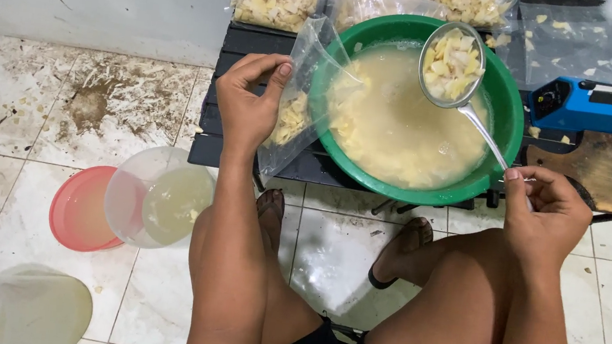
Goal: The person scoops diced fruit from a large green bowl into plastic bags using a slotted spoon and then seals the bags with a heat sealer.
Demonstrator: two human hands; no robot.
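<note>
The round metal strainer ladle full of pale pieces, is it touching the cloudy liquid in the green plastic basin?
Apart. The head view shows the ladle lifted above the liquid.

Green basin (511,111) holds cloudy liquid with pale pieces. Right hand (547,211), at its near right rim, grips a metal strainer ladle (453,64) loaded above it. Left hand (251,104) pinches a clear plastic bag (301,94) at its left rim.

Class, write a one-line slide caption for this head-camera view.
Left hand holds a clear plastic bag open while right hand lifts a strainer ladle over a green basin.
</note>
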